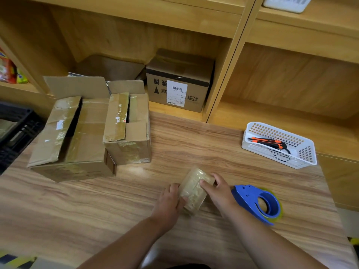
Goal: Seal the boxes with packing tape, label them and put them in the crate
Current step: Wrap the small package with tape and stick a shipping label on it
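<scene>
free: bench (81, 214) centre, near-left corner | blocked: big open box (77, 140) + smaller open box (134, 136) far-left; basket (305, 161) far-right corner; tape dispenser (252, 199) right edge

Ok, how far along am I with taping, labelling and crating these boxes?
Done: the small box looks taped over; the tape dispenser lies beside it. In hand: the left hand and right hand hold that box, no label visible. Remaining: the large box and the medium box have flaps open; the black crate sits at left.

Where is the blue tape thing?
The blue tape dispenser lies on the table, lower right in the head view, just beside the right hand, below the white basket.
</scene>
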Tool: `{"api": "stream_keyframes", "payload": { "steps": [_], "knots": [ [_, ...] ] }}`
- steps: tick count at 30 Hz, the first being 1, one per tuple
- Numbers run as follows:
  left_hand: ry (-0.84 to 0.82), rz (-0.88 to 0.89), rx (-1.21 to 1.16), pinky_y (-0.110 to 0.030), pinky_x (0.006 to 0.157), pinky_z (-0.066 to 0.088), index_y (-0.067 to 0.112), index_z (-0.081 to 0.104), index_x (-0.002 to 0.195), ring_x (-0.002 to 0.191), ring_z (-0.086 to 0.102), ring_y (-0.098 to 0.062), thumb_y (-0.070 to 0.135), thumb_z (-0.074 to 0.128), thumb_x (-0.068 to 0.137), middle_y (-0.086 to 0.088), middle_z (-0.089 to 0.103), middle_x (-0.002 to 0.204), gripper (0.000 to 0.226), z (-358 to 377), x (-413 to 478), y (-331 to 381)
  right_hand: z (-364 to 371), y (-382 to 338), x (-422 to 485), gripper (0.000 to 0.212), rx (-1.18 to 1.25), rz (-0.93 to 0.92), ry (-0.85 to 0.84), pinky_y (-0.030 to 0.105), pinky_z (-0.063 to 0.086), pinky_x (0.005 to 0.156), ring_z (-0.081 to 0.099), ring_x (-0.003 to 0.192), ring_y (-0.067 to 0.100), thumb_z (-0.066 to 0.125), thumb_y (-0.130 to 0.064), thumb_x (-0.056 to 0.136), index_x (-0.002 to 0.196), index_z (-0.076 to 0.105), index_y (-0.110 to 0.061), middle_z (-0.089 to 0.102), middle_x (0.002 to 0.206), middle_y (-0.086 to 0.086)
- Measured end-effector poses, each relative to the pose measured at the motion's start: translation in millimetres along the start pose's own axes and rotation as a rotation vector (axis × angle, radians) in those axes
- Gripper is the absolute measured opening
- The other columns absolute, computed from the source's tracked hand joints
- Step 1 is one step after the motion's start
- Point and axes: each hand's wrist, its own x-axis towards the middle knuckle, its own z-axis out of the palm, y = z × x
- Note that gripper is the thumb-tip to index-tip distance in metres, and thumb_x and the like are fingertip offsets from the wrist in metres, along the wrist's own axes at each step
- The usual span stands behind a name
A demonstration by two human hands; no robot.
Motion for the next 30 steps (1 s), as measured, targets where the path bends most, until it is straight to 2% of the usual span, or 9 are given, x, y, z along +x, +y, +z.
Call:
{"api": "stream_keyframes", "payload": {
  "steps": [4,7,11,15,17,20,23,26,30],
  "knots": [
    [-0.030,-0.016,-0.059,-0.030,0.096,0.036,0.013,0.041,0.130,0.114,0.045,-0.019,0.050,0.036,0.088,-0.002,0.049,0.122,0.056,-4.2,-8.0,-1.5,4.1,-15.4,-9.5,0.024,-0.056,-0.132,0.011,0.031,0.045,0.093,0.054,0.099,0.008,0.070,-0.028,0.083,0.097,0.053,-0.039,0.055,0.104,-0.013],
    [-0.051,-0.042,-0.149,-0.022,0.092,0.035,0.016,0.041,0.132,0.115,0.045,-0.014,0.027,0.057,0.087,0.001,0.048,0.123,0.049,-14.9,-4.4,2.5,8.1,-25.7,-13.4,0.025,-0.093,-0.262,0.060,0.030,0.047,0.090,0.055,0.097,0.011,0.074,-0.024,0.079,0.097,0.062,-0.037,0.056,0.100,-0.013],
    [0.076,-0.044,-0.343,-0.012,0.082,0.043,0.016,0.046,0.128,0.098,0.055,0.004,0.007,0.065,0.082,0.010,0.054,0.108,0.051,-37.1,7.7,18.6,15.1,-31.9,-19.2,0.034,-0.238,-0.468,0.098,0.001,0.026,0.092,0.043,0.106,-0.003,0.081,-0.017,0.071,0.103,0.070,-0.022,0.050,0.106,-0.020],
    [0.138,-0.004,-0.529,-0.001,0.074,0.041,0.020,0.044,0.116,0.083,0.053,0.022,0.006,0.060,0.088,0.017,0.054,0.101,0.034,-51.7,10.1,23.4,20.9,-25.5,-24.1,0.030,-0.327,-0.584,0.068,0.002,0.027,0.093,0.044,0.110,0.006,0.080,-0.016,0.069,0.096,0.069,-0.013,0.043,0.109,-0.021],
    [0.114,0.014,-0.489,-0.005,0.079,0.043,0.022,0.041,0.119,0.090,0.053,0.017,0.008,0.066,0.084,0.016,0.052,0.106,0.045,-54.2,7.9,16.4,22.7,-23.3,-26.7,0.029,-0.338,-0.615,0.027,0.003,0.028,0.094,0.043,0.113,0.002,0.079,-0.022,0.069,0.095,0.069,-0.014,0.042,0.111,-0.022],
    [0.113,-0.024,-0.332,-0.026,0.096,0.044,0.020,0.036,0.136,0.113,0.046,-0.004,0.023,0.077,0.074,0.006,0.044,0.123,0.075,-56.4,10.1,5.5,19.7,-29.2,-29.7,0.025,-0.293,-0.582,0.013,0.002,0.026,0.091,0.037,0.116,-0.008,0.081,-0.021,0.069,0.090,0.068,-0.024,0.042,0.115,-0.024],
    [0.071,0.003,-0.262,-0.033,0.106,0.036,0.022,0.025,0.145,0.126,0.034,-0.011,0.029,0.079,0.064,0.007,0.034,0.130,0.098,-65.9,14.2,6.0,15.3,-38.1,-26.3,0.053,-0.340,-0.505,-0.015,0.012,0.021,0.099,0.031,0.123,-0.001,0.083,-0.024,0.067,0.114,0.059,-0.028,0.035,0.123,-0.024],
    [-0.110,0.043,-0.166,-0.030,0.111,0.025,0.027,0.013,0.149,0.135,0.020,-0.012,0.025,0.078,0.064,0.007,0.025,0.144,0.108,-70.0,17.8,8.8,15.2,-39.5,-22.4,0.098,-0.431,-0.360,-0.197,0.020,0.015,0.106,0.014,0.137,0.008,0.083,-0.029,0.067,0.147,0.026,-0.024,0.022,0.144,-0.012],
    [-0.219,0.030,-0.179,-0.025,0.110,0.026,0.026,0.015,0.150,0.136,0.023,-0.009,0.023,0.081,0.063,0.007,0.024,0.149,0.109,-68.7,23.6,5.5,14.2,-38.3,-17.4,0.109,-0.352,-0.231,-0.330,0.026,0.029,0.108,0.023,0.136,0.009,0.083,-0.031,0.065,0.150,0.014,-0.033,0.022,0.149,-0.008]
  ]
}}
